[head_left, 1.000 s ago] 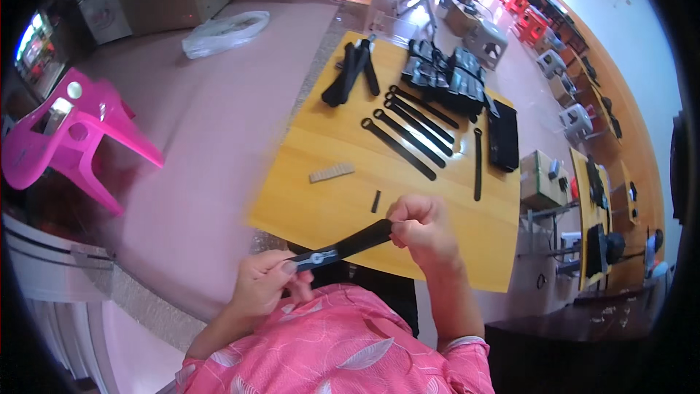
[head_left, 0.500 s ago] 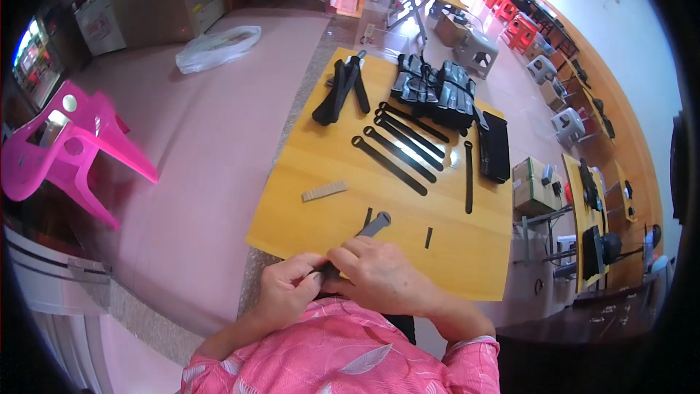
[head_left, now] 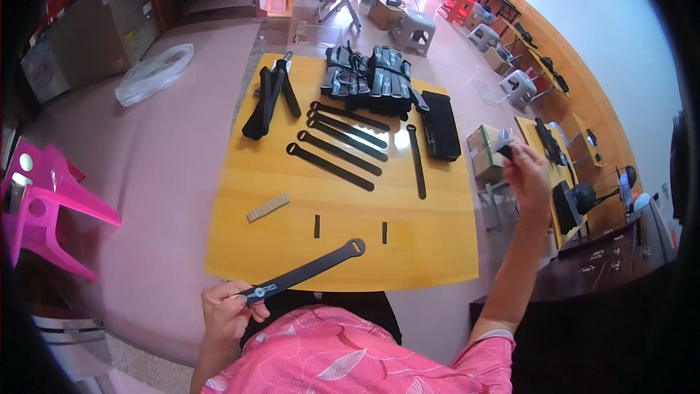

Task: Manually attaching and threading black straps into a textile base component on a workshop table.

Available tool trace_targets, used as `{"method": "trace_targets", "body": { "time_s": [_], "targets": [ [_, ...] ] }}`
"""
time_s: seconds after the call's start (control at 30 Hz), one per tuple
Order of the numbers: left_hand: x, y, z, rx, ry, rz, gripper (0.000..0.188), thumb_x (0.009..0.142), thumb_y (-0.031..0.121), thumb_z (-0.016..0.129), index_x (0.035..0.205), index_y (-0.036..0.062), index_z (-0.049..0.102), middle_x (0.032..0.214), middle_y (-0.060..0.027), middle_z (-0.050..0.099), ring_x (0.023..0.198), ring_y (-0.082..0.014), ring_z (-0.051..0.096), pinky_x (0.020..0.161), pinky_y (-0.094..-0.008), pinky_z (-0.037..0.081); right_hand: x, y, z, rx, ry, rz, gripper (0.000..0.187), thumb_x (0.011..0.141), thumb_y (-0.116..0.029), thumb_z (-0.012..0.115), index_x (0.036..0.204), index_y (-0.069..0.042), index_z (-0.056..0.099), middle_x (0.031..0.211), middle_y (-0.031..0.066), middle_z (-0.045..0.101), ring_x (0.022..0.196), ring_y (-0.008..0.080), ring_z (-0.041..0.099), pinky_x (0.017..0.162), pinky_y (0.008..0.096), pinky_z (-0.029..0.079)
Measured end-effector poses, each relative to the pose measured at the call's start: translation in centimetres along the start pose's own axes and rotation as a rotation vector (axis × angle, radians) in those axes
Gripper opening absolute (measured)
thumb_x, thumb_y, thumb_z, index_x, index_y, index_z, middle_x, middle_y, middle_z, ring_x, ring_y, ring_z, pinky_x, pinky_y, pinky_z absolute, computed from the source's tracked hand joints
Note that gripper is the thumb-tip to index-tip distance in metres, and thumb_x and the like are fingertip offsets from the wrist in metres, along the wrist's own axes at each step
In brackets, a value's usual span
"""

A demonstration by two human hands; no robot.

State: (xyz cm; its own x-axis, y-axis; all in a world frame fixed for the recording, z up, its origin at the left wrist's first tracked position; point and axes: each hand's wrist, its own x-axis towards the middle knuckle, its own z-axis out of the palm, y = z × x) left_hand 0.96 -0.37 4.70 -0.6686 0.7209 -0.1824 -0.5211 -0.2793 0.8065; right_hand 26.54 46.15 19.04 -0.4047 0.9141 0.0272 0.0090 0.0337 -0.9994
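My left hand [head_left: 227, 309], at the near left table edge, pinches one end of a black fastening strap [head_left: 310, 271]. The strap slants up to the right above the near edge; its rounded end has a slot, and a pale printed mark shows near my fingers. My right hand [head_left: 531, 175] is raised beyond the table's right side, fingers pinched together. A small dark item shows at its fingertips, in front of a carton; I cannot tell whether it is held or lies behind. Several similar straps [head_left: 339, 155] lie in a row on the yellow table [head_left: 430, 255].
Bundled straps [head_left: 368, 76] and a black flat case [head_left: 440, 125] sit at the far side, with folded black straps [head_left: 268, 102] far left. A tan strip [head_left: 267, 208] and two short black strips lie nearer. A pink chair [head_left: 55, 208] stands left, a carton [head_left: 483, 153] right.
My right hand has left the strap and swung up to the right. My left hand has moved left, keeping the strap, now stretched out in full view. The view has shifted right.
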Motion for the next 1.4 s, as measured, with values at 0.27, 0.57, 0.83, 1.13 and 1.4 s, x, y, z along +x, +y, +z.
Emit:
{"method": "trace_targets", "body": {
  "time_s": [0.27,0.57,0.83,1.13,1.4],
  "targets": [
    [0.8,-1.7,0.0,-0.056,-0.044,0.015,0.014,0.078,-0.006,0.048,0.065,-0.0064,0.052,0.076,-0.0247,0.062,0.055,-0.0296,0.066,0.044,-0.0344,0.056,-2.0,5.6,2.2,0.218,0.011,0.071,0.028,0.085,0.003,0.051,0.111,0.005,0.061,0.08,0.0151,0.065,0.059,0.0151,0.062,0.052,0.0241,0.052],
    [1.5,-2.9,0.2,-0.15,0.081,-0.015,0.019,0.075,-0.005,0.053,0.094,-0.0045,0.05,0.076,-0.022,0.063,0.053,-0.0275,0.064,0.043,-0.0317,0.054,-7.8,16.9,-1.2,-0.267,0.317,0.161,0.025,0.086,0.0,0.054,0.109,0.007,0.057,0.071,0.0113,0.065,0.054,0.0096,0.057,0.042,0.0249,0.042],
    [2.4,-3.1,0.3,-0.081,0.059,-0.111,0.033,0.076,-0.002,0.056,0.108,-0.0056,0.052,0.079,-0.0209,0.065,0.056,-0.0256,0.064,0.046,-0.0283,0.052,-11.6,19.5,-3.9,-0.775,0.463,-0.138,0.017,0.081,-0.011,0.066,0.087,0.004,0.071,0.076,0.0115,0.07,0.067,0.0204,0.065,0.064,0.0321,0.05],
    [2.6,-3.3,0.9,-0.095,0.06,-0.109,0.033,0.074,-0.005,0.056,0.107,-0.0056,0.056,0.079,-0.0206,0.064,0.056,-0.0254,0.064,0.044,-0.0284,0.049,-8.6,17.4,-4.0,-0.551,0.328,0.167,0.018,0.08,-0.007,0.062,0.09,0.006,0.069,0.07,0.0048,0.066,0.061,0.0107,0.059,0.056,0.027,0.045],
    [2.5,-3.0,1.0,-0.183,-0.051,-0.154,0.044,0.07,-0.009,0.062,0.113,-0.0071,0.056,0.086,-0.0197,0.066,0.07,-0.0243,0.066,0.056,-0.0278,0.052,-10.5,15.4,-0.9,-0.884,0.224,0.202,0.027,0.075,-0.006,0.058,0.099,0.001,0.069,0.072,0.0206,0.066,0.062,0.0248,0.065,0.061,0.036,0.05]
  ]
}}
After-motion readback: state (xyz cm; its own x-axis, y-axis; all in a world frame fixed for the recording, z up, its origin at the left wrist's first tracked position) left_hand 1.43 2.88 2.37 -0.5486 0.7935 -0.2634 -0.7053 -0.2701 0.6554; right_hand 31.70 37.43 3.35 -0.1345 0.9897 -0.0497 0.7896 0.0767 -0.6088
